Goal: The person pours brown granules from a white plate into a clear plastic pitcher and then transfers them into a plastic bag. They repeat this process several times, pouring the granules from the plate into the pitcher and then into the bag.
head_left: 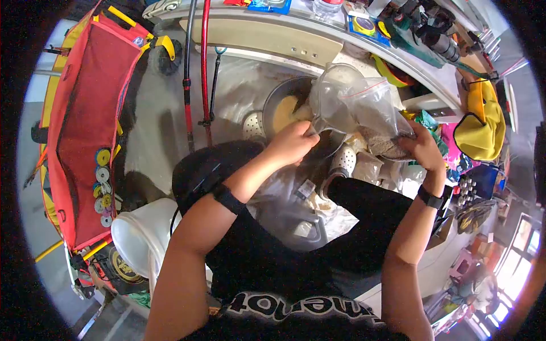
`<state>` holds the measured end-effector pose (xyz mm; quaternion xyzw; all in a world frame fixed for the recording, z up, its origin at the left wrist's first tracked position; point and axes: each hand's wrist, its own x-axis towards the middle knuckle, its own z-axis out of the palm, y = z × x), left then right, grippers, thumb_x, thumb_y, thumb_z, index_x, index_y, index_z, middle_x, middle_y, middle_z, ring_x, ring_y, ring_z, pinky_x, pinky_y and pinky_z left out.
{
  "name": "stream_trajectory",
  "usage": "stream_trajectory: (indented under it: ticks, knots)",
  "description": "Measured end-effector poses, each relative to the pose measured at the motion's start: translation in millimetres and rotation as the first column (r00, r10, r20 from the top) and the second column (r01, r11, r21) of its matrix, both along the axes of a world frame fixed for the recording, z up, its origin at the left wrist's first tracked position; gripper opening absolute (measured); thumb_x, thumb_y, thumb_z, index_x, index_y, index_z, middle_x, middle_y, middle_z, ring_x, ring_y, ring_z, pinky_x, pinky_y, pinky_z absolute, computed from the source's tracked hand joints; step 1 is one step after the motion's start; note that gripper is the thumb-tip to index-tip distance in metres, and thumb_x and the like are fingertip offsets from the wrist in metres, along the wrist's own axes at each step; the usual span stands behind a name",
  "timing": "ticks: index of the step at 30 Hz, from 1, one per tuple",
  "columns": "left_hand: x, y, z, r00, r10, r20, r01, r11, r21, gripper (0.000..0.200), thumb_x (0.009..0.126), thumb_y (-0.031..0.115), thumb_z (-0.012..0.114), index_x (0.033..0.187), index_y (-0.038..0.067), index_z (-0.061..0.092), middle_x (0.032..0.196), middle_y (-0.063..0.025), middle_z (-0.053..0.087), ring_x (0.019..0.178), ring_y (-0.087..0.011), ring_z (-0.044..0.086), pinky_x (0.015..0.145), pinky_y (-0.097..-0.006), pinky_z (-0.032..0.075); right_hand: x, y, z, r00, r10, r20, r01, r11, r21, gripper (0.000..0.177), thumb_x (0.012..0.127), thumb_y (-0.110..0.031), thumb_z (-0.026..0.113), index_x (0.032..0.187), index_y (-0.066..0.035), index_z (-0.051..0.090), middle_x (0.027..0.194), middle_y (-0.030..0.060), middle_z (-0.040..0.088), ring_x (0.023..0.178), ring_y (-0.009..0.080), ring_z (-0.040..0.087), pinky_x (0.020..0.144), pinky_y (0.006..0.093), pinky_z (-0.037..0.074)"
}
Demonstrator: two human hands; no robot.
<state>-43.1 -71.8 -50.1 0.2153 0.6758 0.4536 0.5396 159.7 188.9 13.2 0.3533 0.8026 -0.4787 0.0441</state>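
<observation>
A clear zip bag (372, 108) with dark brownish grain-like contents stretches between my two hands, tilted. Pinched on its mouth edge is my left hand (294, 143), above the rim of a dark round basin (273, 102). Tan powder (286, 112) lies inside that basin, partly covered by the bag. My right hand (425, 149) closes round the filled lower end of the bag, off to the right. Between my feet, below the bag, are clear plastic bags (369, 169) and a grey plastic handle (318, 230).
My light clogs (343, 162) flank the basin. A white bucket (139, 236) stands at my left. Two rods (205, 74) rise beside a red fabric carrier (94, 113) with line spools. Ahead runs a cluttered shelf (284, 28); a yellow bag (480, 131) hangs at right.
</observation>
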Motion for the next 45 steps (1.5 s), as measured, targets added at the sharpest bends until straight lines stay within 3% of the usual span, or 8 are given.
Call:
stream_trajectory:
  ticks: [13, 21, 23, 29, 31, 37, 41, 45]
  knots:
    - [4.9, 1.9, -6.8, 0.982, -0.081, -0.170, 0.073, 0.996, -0.051, 0.017, 0.089, 0.021, 0.054, 0.085, 0.005, 0.051, 0.051, -0.0009, 0.046, 0.038, -0.0114, 0.045, 0.037, -0.0285, 0.037, -4.3, -4.1, -1.3, 0.975, 0.153, 0.158, -0.199, 0.921, 0.336, 0.048, 0.069, -0.016, 0.065, 0.114, -0.001, 0.060, 0.107, 0.0204, 0.062, 0.099, 0.0322, 0.061, 0.087, 0.0362, 0.046]
    - [4.8, 2.2, -11.4, 0.969, -0.106, -0.222, 0.098, 0.994, -0.048, 0.018, 0.089, 0.021, 0.054, 0.086, 0.004, 0.051, 0.051, -0.0018, 0.048, 0.037, -0.0120, 0.045, 0.037, -0.0296, 0.037, -3.4, -8.2, 2.7, 0.976, 0.175, 0.126, -0.212, 0.883, 0.419, 0.042, 0.068, -0.016, 0.062, 0.106, 0.000, 0.063, 0.086, 0.0189, 0.066, 0.079, 0.0222, 0.064, 0.075, 0.0323, 0.047]
    - [4.1, 2.7, -3.3, 0.969, -0.112, -0.222, 0.094, 0.992, -0.089, 0.024, 0.084, 0.022, 0.055, 0.081, -0.002, 0.054, 0.058, -0.0157, 0.057, 0.044, -0.0270, 0.056, 0.050, -0.0400, 0.045, -3.6, -7.3, 3.3, 0.975, 0.178, 0.137, -0.219, 0.886, 0.408, 0.041, 0.068, -0.015, 0.061, 0.106, 0.000, 0.063, 0.085, 0.0187, 0.066, 0.078, 0.0220, 0.064, 0.074, 0.0325, 0.048]
    - [5.0, 3.5, -7.1, 0.965, -0.131, -0.228, 0.121, 0.991, -0.056, 0.025, 0.085, 0.023, 0.054, 0.079, -0.002, 0.054, 0.057, -0.0157, 0.056, 0.043, -0.0267, 0.056, 0.049, -0.0399, 0.044, 0.4, -5.0, 1.3, 0.982, 0.143, 0.120, -0.181, 0.888, 0.422, 0.038, 0.069, -0.014, 0.059, 0.104, -0.001, 0.064, 0.084, 0.0183, 0.066, 0.077, 0.0211, 0.065, 0.073, 0.0322, 0.048]
    - [5.2, 3.8, -5.5, 0.966, -0.134, -0.220, 0.124, 0.991, -0.060, 0.025, 0.085, 0.023, 0.054, 0.079, -0.002, 0.054, 0.057, -0.0158, 0.056, 0.043, -0.0267, 0.056, 0.049, -0.0398, 0.044, -1.2, -3.8, 2.8, 0.971, 0.168, 0.168, -0.225, 0.879, 0.420, 0.038, 0.069, -0.018, 0.064, 0.104, -0.002, 0.065, 0.099, 0.0207, 0.064, 0.095, 0.0328, 0.062, 0.084, 0.0368, 0.048]
    - [5.8, 3.3, -5.7, 0.970, -0.123, -0.211, 0.113, 0.992, -0.059, 0.025, 0.085, 0.022, 0.055, 0.077, -0.001, 0.052, 0.055, -0.0136, 0.055, 0.041, -0.0248, 0.054, 0.047, -0.0386, 0.042, -2.4, -7.0, 4.4, 0.970, 0.133, 0.205, -0.213, 0.872, 0.440, 0.038, 0.069, -0.018, 0.065, 0.105, -0.005, 0.065, 0.098, 0.0211, 0.063, 0.093, 0.0354, 0.060, 0.084, 0.0400, 0.047]
    - [6.1, 2.3, -6.8, 0.972, -0.153, -0.179, 0.143, 0.987, -0.067, 0.019, 0.089, 0.022, 0.054, 0.085, 0.004, 0.051, 0.050, -0.0024, 0.047, 0.037, -0.0132, 0.046, 0.037, -0.0301, 0.037, -3.1, -8.9, 8.4, 0.960, 0.150, 0.236, -0.246, 0.856, 0.455, 0.036, 0.070, -0.017, 0.065, 0.104, -0.005, 0.066, 0.097, 0.0210, 0.063, 0.092, 0.0357, 0.060, 0.083, 0.0401, 0.047]
    - [7.8, 2.5, -3.4, 0.968, -0.159, -0.194, 0.147, 0.986, -0.075, 0.019, 0.088, 0.022, 0.054, 0.085, 0.004, 0.051, 0.052, -0.0028, 0.049, 0.038, -0.0130, 0.047, 0.038, -0.0298, 0.038, -5.4, -19.1, 18.3, 0.965, 0.226, 0.134, -0.262, 0.775, 0.575, 0.032, 0.071, -0.014, 0.061, 0.101, -0.003, 0.066, 0.084, 0.0190, 0.066, 0.079, 0.0267, 0.066, 0.071, 0.0344, 0.049]
